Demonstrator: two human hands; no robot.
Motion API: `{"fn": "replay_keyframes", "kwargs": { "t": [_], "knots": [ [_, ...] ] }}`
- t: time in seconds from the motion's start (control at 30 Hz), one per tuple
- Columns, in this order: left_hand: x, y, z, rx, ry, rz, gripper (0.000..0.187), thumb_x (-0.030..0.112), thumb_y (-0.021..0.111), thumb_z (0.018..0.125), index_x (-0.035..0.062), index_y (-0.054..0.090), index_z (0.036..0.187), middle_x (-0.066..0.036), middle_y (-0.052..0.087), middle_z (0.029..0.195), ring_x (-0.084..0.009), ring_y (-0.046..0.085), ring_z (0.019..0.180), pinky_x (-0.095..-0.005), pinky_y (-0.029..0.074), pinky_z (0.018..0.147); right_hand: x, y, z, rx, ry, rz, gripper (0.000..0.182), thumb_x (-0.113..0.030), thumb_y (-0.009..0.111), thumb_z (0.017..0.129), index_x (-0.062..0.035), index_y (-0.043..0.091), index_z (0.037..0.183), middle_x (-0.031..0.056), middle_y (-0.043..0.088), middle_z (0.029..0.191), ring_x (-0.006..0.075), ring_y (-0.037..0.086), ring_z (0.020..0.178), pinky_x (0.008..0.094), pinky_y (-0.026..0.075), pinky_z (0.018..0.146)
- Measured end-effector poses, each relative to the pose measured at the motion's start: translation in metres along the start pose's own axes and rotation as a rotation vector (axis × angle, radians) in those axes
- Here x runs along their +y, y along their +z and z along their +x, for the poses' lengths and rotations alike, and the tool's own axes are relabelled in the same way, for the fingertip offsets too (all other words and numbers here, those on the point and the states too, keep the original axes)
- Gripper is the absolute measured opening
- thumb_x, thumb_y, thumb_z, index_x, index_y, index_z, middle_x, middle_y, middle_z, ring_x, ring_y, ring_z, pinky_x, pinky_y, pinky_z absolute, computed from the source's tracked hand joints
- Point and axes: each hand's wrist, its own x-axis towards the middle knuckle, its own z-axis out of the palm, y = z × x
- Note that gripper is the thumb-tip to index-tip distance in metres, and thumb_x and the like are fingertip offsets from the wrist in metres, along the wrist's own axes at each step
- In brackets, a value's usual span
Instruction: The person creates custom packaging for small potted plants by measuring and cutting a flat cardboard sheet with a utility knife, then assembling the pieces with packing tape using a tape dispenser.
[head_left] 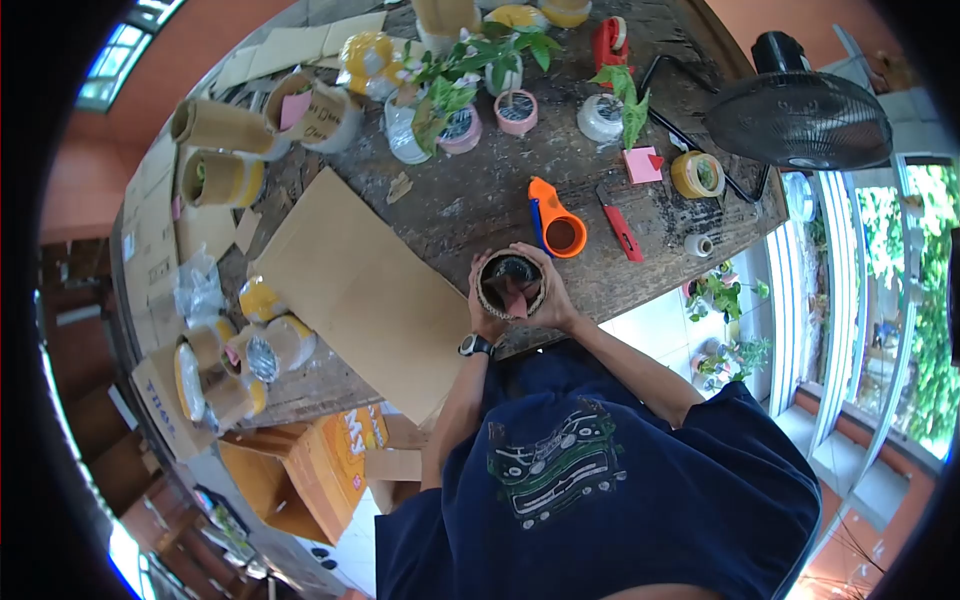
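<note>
A round pot [511, 284] sits between both hands, its mouth facing up, near the table's front edge. The left hand [480, 302] and right hand [551, 302] cup its opposite sides, forearms angling inward. A cardboard sheet [360, 285] lies just beside the left hand; an orange tape dispenser [545, 198] and red cutter [621, 228] lie beyond the right. Farther ahead of the hands, the table's [440, 215] worn wood reaches potted plants [458, 128].
</note>
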Motion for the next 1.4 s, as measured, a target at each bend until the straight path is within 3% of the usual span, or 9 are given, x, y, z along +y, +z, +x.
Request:
{"fn": "replay_keyframes", "kwargs": {
  "t": [0.2, 0.3, 0.47, 0.8, 0.93, 1.03, 1.07, 1.23, 1.4],
  "knots": [
    [0.013, 0.002, -0.001, 0.029, -0.182, -0.619, 0.037, 0.008, 0.042, 0.103, 0.0053, 0.040, 0.140, -0.010, 0.046, 0.147, -0.0229, 0.046, 0.135, -0.0374, 0.038, 0.115, 0.026, -0.001, -0.009, 0.020, -0.079, 0.110, 0.109, -0.030, 0.096, 0.053, -0.0057, 0.040, 0.143, 0.0179, 0.049, 0.141, 0.0346, 0.046, 0.135, 0.0438, 0.036, 0.114],
    [0.032, 0.006, -0.002, 0.110, -0.315, -0.960, 0.039, 0.004, 0.047, 0.100, 0.0035, 0.041, 0.138, -0.012, 0.048, 0.145, -0.0240, 0.048, 0.133, -0.0371, 0.039, 0.114, 0.038, -0.003, -0.010, 0.003, -0.065, 0.160, 0.109, -0.031, 0.097, 0.053, -0.0064, 0.040, 0.142, 0.0183, 0.049, 0.139, 0.0339, 0.048, 0.131, 0.0435, 0.037, 0.112],
    [0.027, 0.003, -0.003, 0.054, -0.003, 0.494, 0.044, 0.002, 0.058, 0.092, 0.0006, 0.045, 0.134, -0.015, 0.052, 0.137, -0.0254, 0.053, 0.127, -0.0365, 0.043, 0.108, 0.034, -0.009, -0.001, -0.050, -0.113, 0.096, 0.104, -0.029, 0.095, 0.058, -0.0068, 0.039, 0.142, 0.0150, 0.047, 0.137, 0.0310, 0.046, 0.133, 0.0422, 0.036, 0.112],
    [0.212, 0.012, -0.009, -0.559, -0.323, 0.225, 0.118, 0.007, 0.097, 0.052, 0.0014, 0.034, 0.151, -0.009, 0.052, 0.143, -0.0197, 0.049, 0.131, -0.0375, 0.039, 0.113, -0.061, -0.083, 0.045, -0.477, 0.330, 0.725, 0.127, -0.018, 0.099, 0.050, -0.0059, 0.027, 0.154, 0.0102, 0.039, 0.152, 0.0226, 0.039, 0.139, 0.0404, 0.029, 0.118],
    [0.257, 0.049, 0.018, -0.705, -0.300, -0.050, 0.122, 0.002, 0.096, 0.051, 0.0063, 0.029, 0.152, -0.010, 0.043, 0.150, -0.0216, 0.042, 0.138, -0.0381, 0.038, 0.114, -0.028, -0.097, 0.050, -0.666, 0.505, 0.948, 0.129, -0.011, 0.099, 0.044, -0.0054, 0.029, 0.153, 0.0095, 0.045, 0.150, 0.0196, 0.046, 0.135, 0.0389, 0.038, 0.114],
    [0.236, 0.058, 0.019, -0.302, -0.249, -0.350, 0.112, 0.002, 0.094, 0.059, 0.0083, 0.030, 0.151, -0.012, 0.040, 0.151, -0.0232, 0.043, 0.138, -0.0416, 0.035, 0.117, -0.038, -0.102, 0.062, -0.424, 0.602, 1.094, 0.120, -0.007, 0.097, 0.049, -0.0048, 0.033, 0.150, 0.0076, 0.054, 0.140, 0.0175, 0.052, 0.127, 0.0369, 0.045, 0.107],
    [0.228, 0.063, 0.017, -0.132, -0.257, -0.423, 0.083, 0.012, 0.082, 0.081, 0.0084, 0.032, 0.148, -0.012, 0.039, 0.152, -0.0241, 0.043, 0.138, -0.0450, 0.036, 0.116, -0.042, -0.101, 0.072, -0.322, 0.492, 0.998, 0.117, -0.008, 0.097, 0.051, -0.0043, 0.034, 0.149, 0.0074, 0.054, 0.139, 0.0175, 0.052, 0.127, 0.0370, 0.045, 0.106],
    [0.184, 0.102, 0.027, 0.107, -0.280, -0.589, 0.058, 0.040, 0.046, 0.103, 0.0089, 0.034, 0.150, -0.010, 0.042, 0.152, -0.0279, 0.050, 0.133, -0.0455, 0.042, 0.113, -0.078, -0.066, 0.074, 0.320, 0.304, 0.485, 0.105, -0.017, 0.099, 0.055, -0.0010, 0.039, 0.140, 0.0089, 0.049, 0.134, 0.0212, 0.048, 0.128, 0.0380, 0.040, 0.109],
    [0.160, 0.072, 0.036, -0.088, -0.529, -0.830, 0.055, 0.043, 0.048, 0.103, 0.0135, 0.042, 0.148, -0.011, 0.049, 0.148, -0.0293, 0.049, 0.135, -0.0477, 0.043, 0.113, -0.101, -0.124, 0.075, -0.236, 0.154, -0.049, 0.112, -0.024, 0.100, 0.047, -0.0035, 0.041, 0.140, 0.0105, 0.046, 0.136, 0.0255, 0.047, 0.129, 0.0397, 0.038, 0.110]
  ]
}}
